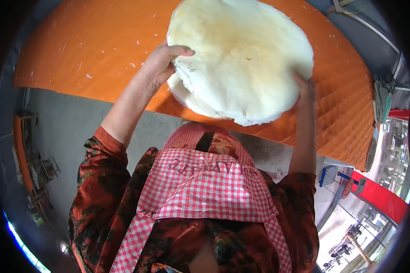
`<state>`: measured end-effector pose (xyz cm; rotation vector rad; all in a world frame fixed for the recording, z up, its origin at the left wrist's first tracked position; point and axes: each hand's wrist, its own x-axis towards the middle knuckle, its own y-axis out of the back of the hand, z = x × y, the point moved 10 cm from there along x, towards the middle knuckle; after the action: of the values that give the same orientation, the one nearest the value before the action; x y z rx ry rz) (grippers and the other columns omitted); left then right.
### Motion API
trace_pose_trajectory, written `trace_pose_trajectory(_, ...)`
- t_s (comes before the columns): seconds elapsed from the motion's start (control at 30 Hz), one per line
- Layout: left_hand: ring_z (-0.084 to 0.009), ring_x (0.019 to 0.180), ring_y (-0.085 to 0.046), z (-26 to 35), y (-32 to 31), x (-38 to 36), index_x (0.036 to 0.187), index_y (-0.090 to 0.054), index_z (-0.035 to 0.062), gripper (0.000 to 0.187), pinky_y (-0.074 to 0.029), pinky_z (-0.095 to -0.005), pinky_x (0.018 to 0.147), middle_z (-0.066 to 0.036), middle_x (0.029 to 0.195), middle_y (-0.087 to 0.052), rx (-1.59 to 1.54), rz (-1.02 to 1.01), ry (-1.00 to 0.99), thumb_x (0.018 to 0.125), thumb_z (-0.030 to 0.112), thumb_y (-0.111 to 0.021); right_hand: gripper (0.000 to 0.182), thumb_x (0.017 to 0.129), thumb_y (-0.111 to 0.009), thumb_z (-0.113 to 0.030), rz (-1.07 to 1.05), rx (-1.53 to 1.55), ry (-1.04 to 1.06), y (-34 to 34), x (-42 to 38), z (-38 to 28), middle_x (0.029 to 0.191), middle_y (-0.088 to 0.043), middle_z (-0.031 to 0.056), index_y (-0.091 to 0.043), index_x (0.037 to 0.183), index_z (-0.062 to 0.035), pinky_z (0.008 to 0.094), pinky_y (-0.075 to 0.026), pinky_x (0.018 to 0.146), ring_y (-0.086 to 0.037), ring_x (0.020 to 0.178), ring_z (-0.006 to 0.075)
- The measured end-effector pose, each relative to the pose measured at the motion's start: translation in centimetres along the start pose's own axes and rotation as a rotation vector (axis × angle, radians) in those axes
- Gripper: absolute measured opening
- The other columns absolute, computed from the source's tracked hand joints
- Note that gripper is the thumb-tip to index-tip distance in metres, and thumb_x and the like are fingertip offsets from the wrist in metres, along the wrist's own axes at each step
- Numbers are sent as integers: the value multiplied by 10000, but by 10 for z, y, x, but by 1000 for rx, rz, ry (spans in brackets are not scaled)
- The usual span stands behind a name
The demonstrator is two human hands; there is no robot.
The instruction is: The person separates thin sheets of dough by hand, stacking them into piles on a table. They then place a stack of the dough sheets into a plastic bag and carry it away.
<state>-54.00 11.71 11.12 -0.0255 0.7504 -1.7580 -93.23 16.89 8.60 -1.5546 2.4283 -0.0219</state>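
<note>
A large, round white sheet (241,59) with yellowish patches and ragged edges is held up between my two hands. It looks thin and slightly stiff; its exact material I cannot make out. My left hand (163,60) grips its left edge, thumb on top and fingers hidden underneath. At the right edge, my right hand (306,88) is closed on the same sheet, partly blurred. Below it, another white piece (191,101) shows at the lower left, lying at the near edge of the orange quilted table cover (100,59).
Small white flakes are scattered over the orange cover. A red-and-white checked apron (209,182) hangs on my front, close to the table edge. Shelving (27,154) stands at the left, and a blue metal frame (325,176) is on the right.
</note>
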Motion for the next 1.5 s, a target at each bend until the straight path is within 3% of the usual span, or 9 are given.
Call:
trace_pose_trajectory(0.17,-269,972,-652,-105,108,23,1239,-493,-19,463,-534,-401,878,-150,1094,-645,-61,84,243,810,28,-661,630,756,-736,-45,-119,-76,-235,-9,44,164,1232,-580,124,-464,1321,12,391,-486,922,-586,1076,250)
trace_pose_trajectory(0.37,-113,484,-441,-127,126,22,1036,-561,-2,246,-385,-301,409,-67,742,-598,-7,155,252,813,33,-659,590,754,-757,-65,-75,-145,-382,-9,31,164,1226,-591,132,-500,1278,23,385,-488,925,-584,1086,259)
trace_pose_trajectory(0.47,-118,504,-471,-109,115,19,1017,-571,5,233,-396,-285,414,-61,754,-602,48,223,182,807,36,-668,556,754,-760,-64,-83,-128,-429,-11,39,163,1206,-603,129,-523,1247,31,378,-497,907,-590,1076,252)
trace_pose_trajectory(1.03,-158,656,-615,-132,128,1,1088,-553,-18,332,-492,-251,480,-95,866,-654,136,126,369,830,124,-705,480,772,-762,-135,54,-358,-238,-4,19,130,1067,-631,122,-551,1168,36,318,-524,764,-639,911,204)
trace_pose_trajectory(1.13,-199,749,-616,-84,144,-11,1140,-511,-45,458,-514,-290,588,-140,948,-644,483,376,259,837,228,-721,454,824,-726,-219,172,-518,-48,13,17,119,1077,-623,99,-555,1169,21,320,-512,779,-626,912,192)
trace_pose_trajectory(1.2,-292,1048,-556,-43,185,27,1271,-417,-93,705,-463,-367,879,-244,1184,-553,674,464,-172,882,456,-626,456,871,-680,-301,404,-565,135,34,-5,98,1105,-612,83,-556,1174,15,329,-497,817,-605,958,179)
trace_pose_trajectory(1.3,-349,1305,-414,3,172,81,1420,-283,-84,845,-353,-382,1052,-288,1370,-441,714,378,-413,920,565,-487,521,920,-574,-436,412,-54,22,94,-6,170,1158,-588,76,-549,1206,-1,346,-455,900,-548,1073,189)
trace_pose_trajectory(1.4,-349,1362,-351,-9,129,113,1453,-244,-56,817,-316,-374,1090,-260,1445,-379,580,221,-75,943,554,-433,584,941,-498,-493,244,49,-143,7,-40,151,1215,-568,88,-526,1254,0,356,-437,936,-516,1139,209)
trace_pose_trajectory(1.5,-363,1336,-381,-55,133,152,1461,-231,-28,709,-333,-369,1079,-259,1435,-388,931,177,-247,970,457,-393,610,941,-476,-497,403,-259,-42,-9,-40,156,1232,-575,121,-475,1320,-19,383,-457,917,-562,1101,249)
